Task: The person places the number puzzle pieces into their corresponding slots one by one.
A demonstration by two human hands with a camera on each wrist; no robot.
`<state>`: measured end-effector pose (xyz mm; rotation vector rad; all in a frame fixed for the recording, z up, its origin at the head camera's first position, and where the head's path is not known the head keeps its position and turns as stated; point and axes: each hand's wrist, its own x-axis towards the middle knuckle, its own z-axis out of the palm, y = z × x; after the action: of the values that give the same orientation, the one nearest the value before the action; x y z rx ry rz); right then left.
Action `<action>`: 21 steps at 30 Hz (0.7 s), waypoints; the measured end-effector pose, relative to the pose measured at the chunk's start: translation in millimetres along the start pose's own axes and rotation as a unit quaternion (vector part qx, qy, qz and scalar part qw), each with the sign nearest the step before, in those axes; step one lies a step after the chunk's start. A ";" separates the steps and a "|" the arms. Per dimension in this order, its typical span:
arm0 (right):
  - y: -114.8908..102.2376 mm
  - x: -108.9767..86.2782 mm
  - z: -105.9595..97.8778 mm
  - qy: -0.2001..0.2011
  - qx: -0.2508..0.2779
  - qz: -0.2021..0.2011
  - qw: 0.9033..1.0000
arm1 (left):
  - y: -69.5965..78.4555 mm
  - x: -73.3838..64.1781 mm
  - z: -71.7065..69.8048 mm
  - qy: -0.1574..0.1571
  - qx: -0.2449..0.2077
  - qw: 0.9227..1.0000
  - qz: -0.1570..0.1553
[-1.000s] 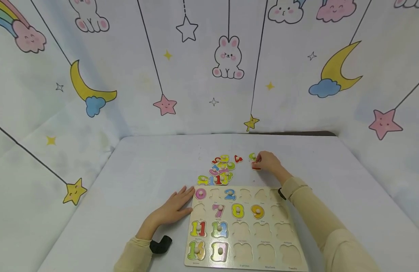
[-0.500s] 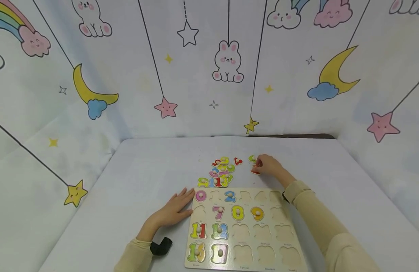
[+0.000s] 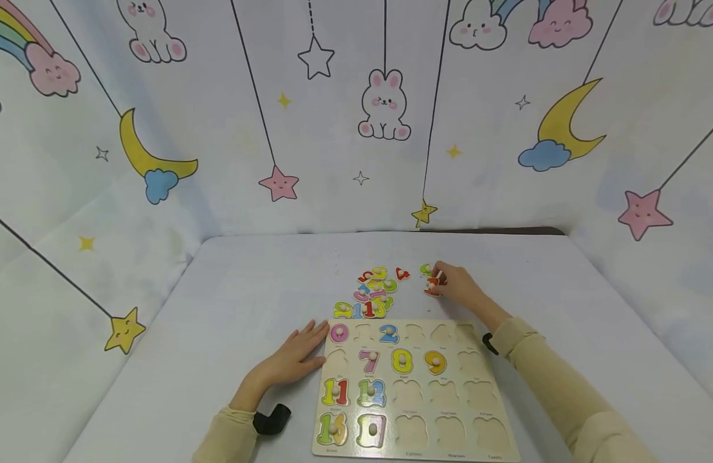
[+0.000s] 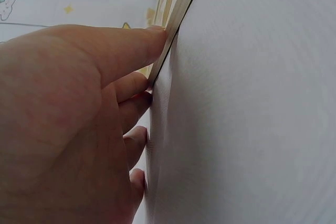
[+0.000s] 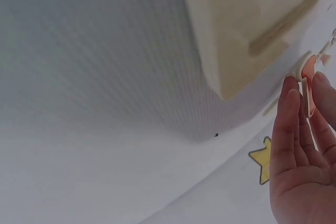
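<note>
A wooden number puzzle board (image 3: 388,411) lies in front of me, holding knobbed pieces such as the pink 0 (image 3: 339,332), blue 2 (image 3: 389,334) and purple 7 (image 3: 369,361). My left hand (image 3: 294,357) lies flat with straight fingers at its left edge; in the left wrist view the thumb (image 4: 136,45) touches the side of the board. Beyond the far right corner, my right hand (image 3: 463,287) pinches a red-orange number piece (image 3: 431,288) between thumb and fingers. The right wrist view shows this piece (image 5: 308,67) tilted; its digit is partly hidden by the fingers.
Behind the board sits a heap of loose number pieces (image 3: 378,292), some overlapping. A red 4 (image 3: 401,274) lies apart, and a green piece (image 3: 426,269) is close to my right fingertips. A printed cloth wall (image 3: 333,141) rises behind the table.
The right hand stays at the same spot, but the red-orange piece in its fingers has turned, and more of its face shows. The left hand has not moved on the board; the head view shifts slightly.
</note>
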<state>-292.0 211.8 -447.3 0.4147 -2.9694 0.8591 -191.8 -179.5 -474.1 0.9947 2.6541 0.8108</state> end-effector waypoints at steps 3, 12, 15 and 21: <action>-1.9 -2.4 -2.0 -0.005 0.006 0.001 1.000 | 0.6 -0.1 0.0 0.000 -0.001 1.000 -0.001; -10.3 -2.9 -3.6 -0.018 0.005 0.013 1.000 | 1.2 -0.7 0.1 0.003 -0.004 1.000 -0.004; -13.6 -2.8 -2.0 -0.021 0.010 0.005 1.000 | 1.5 -1.0 -0.2 0.003 -0.006 1.000 -0.003; -22.7 -2.1 2.6 -0.028 0.007 -0.011 1.000 | 0.4 -2.3 -0.1 0.002 0.000 1.000 -0.004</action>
<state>-284.0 192.6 -437.9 0.4794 -3.0055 0.8826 -189.9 -180.8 -473.8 0.9833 2.6592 0.8114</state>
